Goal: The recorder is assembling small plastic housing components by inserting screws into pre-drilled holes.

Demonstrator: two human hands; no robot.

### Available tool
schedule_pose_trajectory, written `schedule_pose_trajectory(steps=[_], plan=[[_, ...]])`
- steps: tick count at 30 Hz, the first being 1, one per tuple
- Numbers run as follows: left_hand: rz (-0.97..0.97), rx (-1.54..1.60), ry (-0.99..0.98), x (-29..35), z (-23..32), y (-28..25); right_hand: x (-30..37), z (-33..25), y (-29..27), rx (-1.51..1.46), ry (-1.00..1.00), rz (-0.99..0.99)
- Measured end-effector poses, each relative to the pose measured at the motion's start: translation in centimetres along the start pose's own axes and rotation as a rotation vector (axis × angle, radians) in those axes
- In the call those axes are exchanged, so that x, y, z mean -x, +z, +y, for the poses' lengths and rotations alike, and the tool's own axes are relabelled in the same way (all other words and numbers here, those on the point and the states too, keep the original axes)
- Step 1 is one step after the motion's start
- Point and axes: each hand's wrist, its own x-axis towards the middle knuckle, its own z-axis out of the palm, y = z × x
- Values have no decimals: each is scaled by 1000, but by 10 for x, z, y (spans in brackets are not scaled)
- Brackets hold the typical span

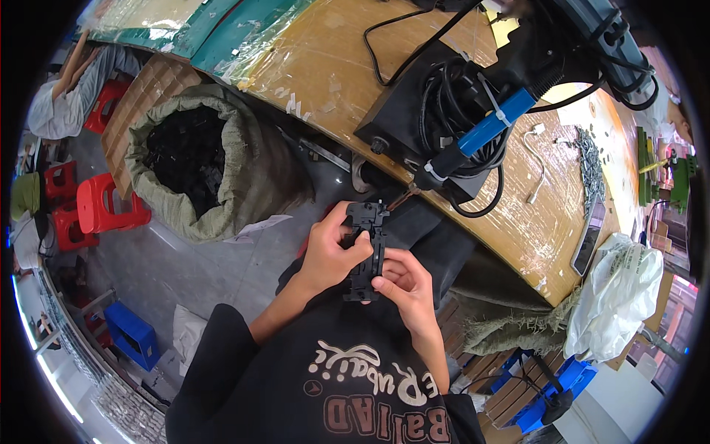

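Between my hands, above my lap, is a long black plastic part (364,259) with slots and raised edges. My left hand (330,250) grips its upper left side, thumb laid across the face. Lower down on the right, my right hand (405,287) holds the part with curled fingers, its thumb near the bottom end. Just past the part's top end is the metal tip of a soldering iron (481,133) with a blue handle, fixed at the table edge. I cannot tell whether the tip touches the plastic.
A wooden table (325,89) carries a black box (392,111), coiled cables (451,96) and a white cable (545,166). On the left, a woven sack (251,163) holds black pieces. Red stools (100,203) and a blue crate (132,334) stand on the floor. A white bag (617,296) hangs at the right.
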Motion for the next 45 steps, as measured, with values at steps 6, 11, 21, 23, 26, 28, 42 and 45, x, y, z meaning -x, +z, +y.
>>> schedule_pose_trajectory(steps=[6, 11, 21, 23, 26, 28, 42, 45], plan=[[-25, 0, -2, 0, 1, -1, 0, 1, 1, 27, -36, 2], [-28, -47, 6, 1, 2, -2, 2, 1, 2, 6, -33, 6], [11, -315, 170, 2, 14, -2, -4, 3, 3, -9, 1, 5], [-21, -405, 138, 3, 15, -4, -5, 4, 2, 2, 2, 3], [-11, -336, 145, 1, 12, -3, -5, 5, 1, 8, -2, 2], [-2, -306, 148, 0, 10, -2, -5, 5, 0, 5, -4, 3], [-38, -238, 104, 6, 5, -2, 1, 9, -2, 9, -37, -15], [-23, -201, 107, 7, 5, -1, 2, 9, -1, -5, -51, -18]])
